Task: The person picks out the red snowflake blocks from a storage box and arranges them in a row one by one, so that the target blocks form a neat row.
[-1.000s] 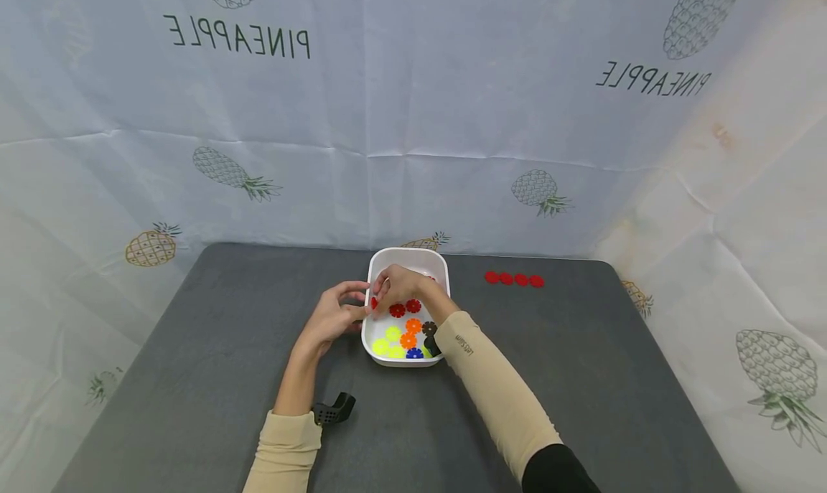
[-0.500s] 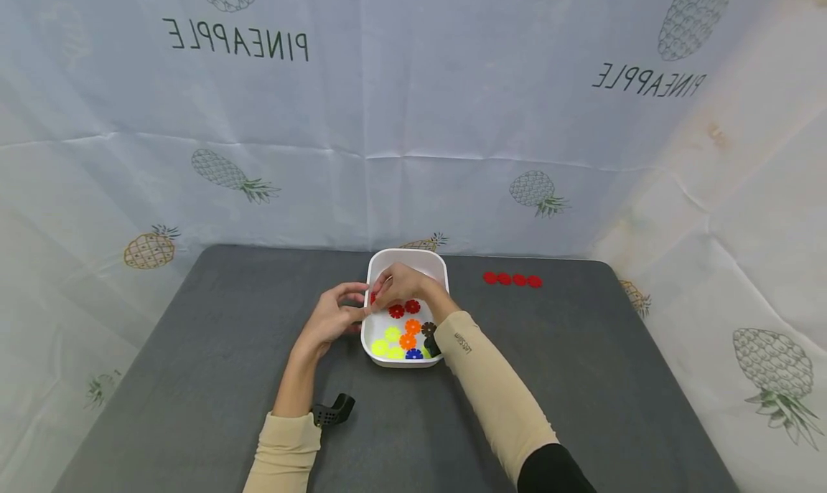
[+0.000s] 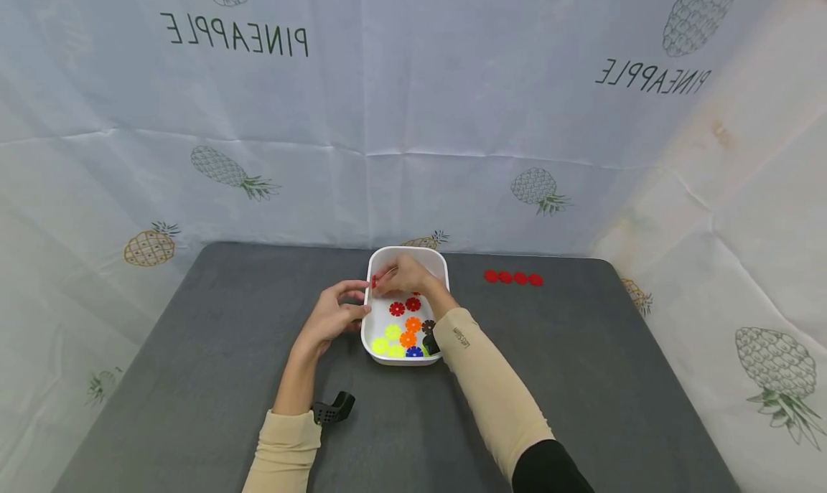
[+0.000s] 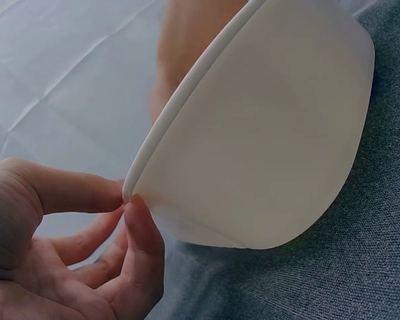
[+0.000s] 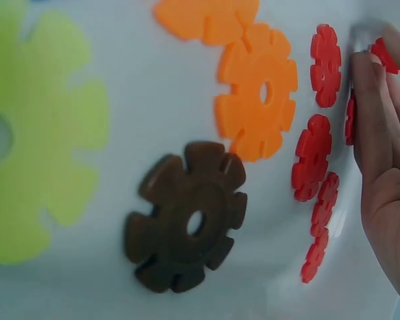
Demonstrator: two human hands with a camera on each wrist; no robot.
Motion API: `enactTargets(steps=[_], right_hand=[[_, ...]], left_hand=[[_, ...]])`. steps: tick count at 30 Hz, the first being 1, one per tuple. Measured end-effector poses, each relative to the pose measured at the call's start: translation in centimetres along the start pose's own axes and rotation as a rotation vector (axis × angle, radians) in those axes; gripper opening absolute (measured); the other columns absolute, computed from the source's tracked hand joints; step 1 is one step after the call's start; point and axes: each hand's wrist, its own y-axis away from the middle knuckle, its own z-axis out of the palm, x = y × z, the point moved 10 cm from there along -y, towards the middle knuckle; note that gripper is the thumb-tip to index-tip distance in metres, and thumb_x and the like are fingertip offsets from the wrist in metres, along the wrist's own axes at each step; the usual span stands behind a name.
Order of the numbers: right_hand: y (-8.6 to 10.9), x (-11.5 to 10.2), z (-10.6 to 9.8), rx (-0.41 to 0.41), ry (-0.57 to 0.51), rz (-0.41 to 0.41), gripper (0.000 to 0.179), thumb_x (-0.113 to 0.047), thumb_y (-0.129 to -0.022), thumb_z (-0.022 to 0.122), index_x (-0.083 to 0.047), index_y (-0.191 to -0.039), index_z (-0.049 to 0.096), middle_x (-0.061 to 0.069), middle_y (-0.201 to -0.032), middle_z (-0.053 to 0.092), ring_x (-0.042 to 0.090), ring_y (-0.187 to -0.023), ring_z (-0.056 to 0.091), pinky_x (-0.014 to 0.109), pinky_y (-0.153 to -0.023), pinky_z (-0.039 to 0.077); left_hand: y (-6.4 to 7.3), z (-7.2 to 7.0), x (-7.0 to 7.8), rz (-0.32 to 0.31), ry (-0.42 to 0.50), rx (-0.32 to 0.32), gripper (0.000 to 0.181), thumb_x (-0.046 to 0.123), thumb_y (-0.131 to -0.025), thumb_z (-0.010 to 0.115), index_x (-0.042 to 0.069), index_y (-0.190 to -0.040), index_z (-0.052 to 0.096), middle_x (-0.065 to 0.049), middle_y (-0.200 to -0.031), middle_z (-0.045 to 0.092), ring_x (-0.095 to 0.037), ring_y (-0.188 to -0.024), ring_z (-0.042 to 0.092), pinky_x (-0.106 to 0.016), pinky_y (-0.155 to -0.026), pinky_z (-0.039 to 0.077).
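Note:
My left hand [image 3: 331, 315] pinches the left rim of a white tray [image 4: 253, 133] between thumb and fingers, as the left wrist view shows close up. My right hand [image 3: 403, 276] reaches over the tray, its fingers near the far left inside wall. Between its thumb and fingers is a red notched snowflake disc [image 5: 385, 55], partly covered by them. Several other red discs [image 5: 312, 158] lie on the tray floor beside this hand, one partly hidden behind its fingers. Orange discs [image 5: 260, 93], a dark brown disc [image 5: 193, 220] and a yellow-green disc [image 5: 47, 133] lie nearer the wrist.
Yellow-green discs [image 3: 388, 344] and a blue disc [image 3: 414, 352] lie at the tray's near end. On the grey table [image 3: 549, 378], a row of several red discs [image 3: 513, 278] lies right of the tray. A pineapple-print cloth [image 3: 452, 105] hangs behind.
My right hand has slid away from me along the tray's left inside wall with the red disc. My left hand stays on the rim, and the tray keeps its place.

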Motion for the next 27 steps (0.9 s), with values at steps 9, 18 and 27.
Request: enactTargets(steps=[9,18,27], right_hand=[[0.4,0.8,0.1,0.02,-0.258,0.034,0.036,-0.018,-0.095,0.085,0.0,-0.124,0.078,0.017,-0.112,0.083,0.026,-0.1,0.083,0.033,-0.092,0.066],[0.5,1.4,0.3,0.062,-0.338,0.036,0.038,-0.018,-0.096,0.084,-0.001,-0.129,0.076,0.02,-0.12,0.081,0.03,-0.108,0.082,0.035,-0.093,0.065],[0.5,1.5,0.6,0.038,-0.401,0.053,0.038,-0.018,-0.096,0.084,0.001,-0.128,0.077,0.018,-0.122,0.081,0.03,-0.11,0.082,0.037,-0.094,0.065]], left_hand=[[-0.1,0.1,-0.1,-0.008,0.008,0.001,0.052,0.005,-0.099,0.071,0.003,-0.15,0.057,-0.021,-0.13,0.059,-0.026,-0.091,0.071,-0.031,-0.073,0.062],[0.0,0.0,-0.1,-0.003,-0.001,0.002,0.053,0.007,-0.1,0.072,0.003,-0.151,0.056,-0.022,-0.132,0.059,-0.027,-0.093,0.071,-0.031,-0.073,0.063],[0.0,0.0,0.0,-0.001,0.002,0.002,0.053,0.006,-0.1,0.071,0.003,-0.151,0.057,-0.022,-0.131,0.058,-0.027,-0.093,0.072,-0.033,-0.075,0.063]])
